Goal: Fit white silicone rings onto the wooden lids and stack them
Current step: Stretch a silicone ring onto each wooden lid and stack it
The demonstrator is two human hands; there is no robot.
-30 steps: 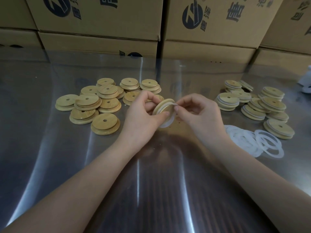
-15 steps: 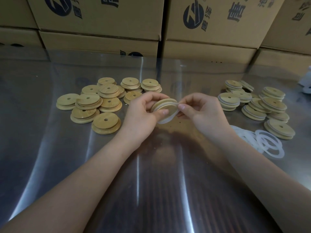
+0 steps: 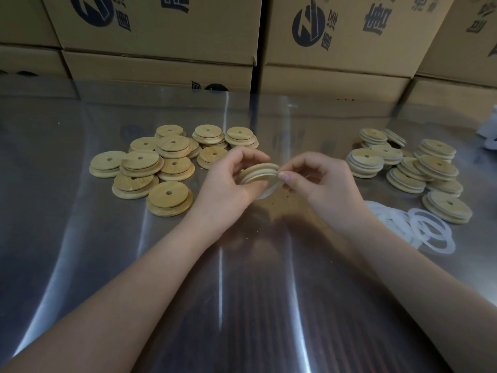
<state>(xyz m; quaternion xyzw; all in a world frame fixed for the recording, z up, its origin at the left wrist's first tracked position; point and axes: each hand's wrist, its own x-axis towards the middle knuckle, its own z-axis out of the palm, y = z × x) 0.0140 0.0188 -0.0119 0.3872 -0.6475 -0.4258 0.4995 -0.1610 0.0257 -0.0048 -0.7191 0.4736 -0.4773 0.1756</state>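
My left hand (image 3: 233,183) grips a round wooden lid (image 3: 262,171) edge-on above the steel table, fingers curled over its far rim and thumb under it. A white silicone ring (image 3: 269,190) sits partly in the lid's groove and hangs loose below it. My right hand (image 3: 321,181) pinches that ring at the lid's right edge between thumb and forefinger. Bare wooden lids (image 3: 150,168) with centre holes lie in a pile at the left. Lids with white rings fitted (image 3: 408,170) lie stacked at the right. Loose white rings (image 3: 419,230) lie in front of them.
Cardboard boxes (image 3: 161,44) with dark printing stand in a wall along the back of the shiny metal table (image 3: 242,292). A white object (image 3: 489,130) shows at the right edge.
The lid has tipped from steeply tilted to nearly flat and edge-on. Both hands have shifted slightly away from me, and more of the ring now lies in the groove.
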